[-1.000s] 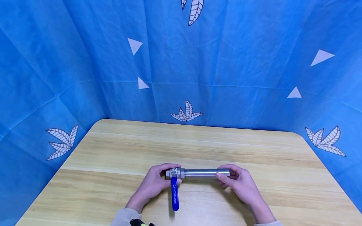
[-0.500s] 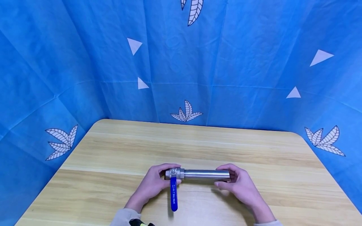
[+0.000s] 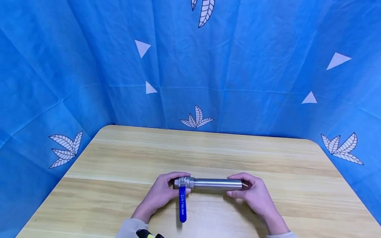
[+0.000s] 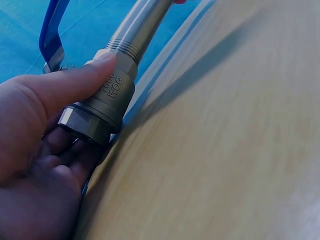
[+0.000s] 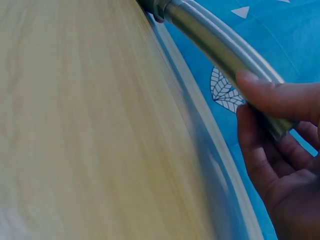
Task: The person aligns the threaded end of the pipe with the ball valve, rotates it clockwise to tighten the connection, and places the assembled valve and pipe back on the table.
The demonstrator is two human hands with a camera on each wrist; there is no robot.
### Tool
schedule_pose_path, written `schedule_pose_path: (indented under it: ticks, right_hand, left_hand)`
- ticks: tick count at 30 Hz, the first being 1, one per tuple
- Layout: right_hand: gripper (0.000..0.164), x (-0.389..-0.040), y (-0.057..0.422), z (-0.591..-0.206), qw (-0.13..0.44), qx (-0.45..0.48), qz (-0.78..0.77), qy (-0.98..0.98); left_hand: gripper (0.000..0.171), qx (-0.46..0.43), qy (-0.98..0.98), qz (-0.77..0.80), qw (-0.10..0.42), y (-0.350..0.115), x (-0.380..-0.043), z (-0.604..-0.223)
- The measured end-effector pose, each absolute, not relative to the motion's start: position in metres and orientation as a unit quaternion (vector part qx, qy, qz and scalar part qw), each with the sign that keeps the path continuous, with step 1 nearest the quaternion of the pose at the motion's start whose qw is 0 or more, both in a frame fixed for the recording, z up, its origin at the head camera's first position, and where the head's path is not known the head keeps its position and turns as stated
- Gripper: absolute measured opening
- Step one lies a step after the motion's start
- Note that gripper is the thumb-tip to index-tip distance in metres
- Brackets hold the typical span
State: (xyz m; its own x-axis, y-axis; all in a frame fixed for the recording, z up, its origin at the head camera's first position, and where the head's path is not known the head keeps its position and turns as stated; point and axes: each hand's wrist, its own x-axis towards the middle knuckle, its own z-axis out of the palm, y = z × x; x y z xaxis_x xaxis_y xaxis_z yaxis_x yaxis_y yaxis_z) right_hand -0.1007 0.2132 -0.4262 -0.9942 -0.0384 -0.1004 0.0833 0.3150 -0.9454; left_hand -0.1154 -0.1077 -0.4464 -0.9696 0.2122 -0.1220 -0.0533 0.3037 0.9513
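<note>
Gripping valve [image 3: 187, 181] and pipe [image 3: 215, 183] (opposite ends), hands [image 3: 160, 191] [image 3: 256, 194] curled.

I am facing a creased blue cloth [image 3: 190, 66], which is hanging behind and beside a wood-grained table [image 3: 208, 152] with rounded far corners; white leaves [image 3: 198, 115] and pale triangles [image 3: 142, 48] are dotting the cloth.

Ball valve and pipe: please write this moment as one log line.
left hand: grips ball valve; right hand: holds pipe, free end; pipe threads: some showing at valve; blue handle: crosswise to pipe
</note>
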Motion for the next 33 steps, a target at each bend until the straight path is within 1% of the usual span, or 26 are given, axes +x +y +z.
schedule_pose_path:
  ticks: [5,11,20,30,33]
  right_hand:
    - [0.053,-0.1003,0.2115,-0.4273,0.041,0.008,-0.583,0.812]
    - [0.056,-0.1001,0.2119,-0.4286,0.038,0.027,-0.592,0.805]
    - [0.048,-0.0986,0.2134,-0.4261,0.052,0.037,-0.61,0.79]
    - [0.046,-0.0996,0.2116,-0.4266,0.07,0.04,-0.645,0.76]
    - [0.048,-0.0996,0.2116,-0.4273,0.074,0.039,-0.641,0.763]
  left_hand:
    - [0.045,0.052,0.803,0.583,0.113,-0.1078,-0.1153,-0.4461]
    - [0.045,0.057,0.801,0.586,0.113,-0.1085,-0.1161,-0.4463]
    - [0.045,0.056,0.798,0.589,0.113,-0.1095,-0.1157,-0.447]
    - [0.045,0.056,0.796,0.592,0.112,-0.1088,-0.1151,-0.4464]
    - [0.045,0.055,0.795,0.593,0.113,-0.1085,-0.1149,-0.4466]
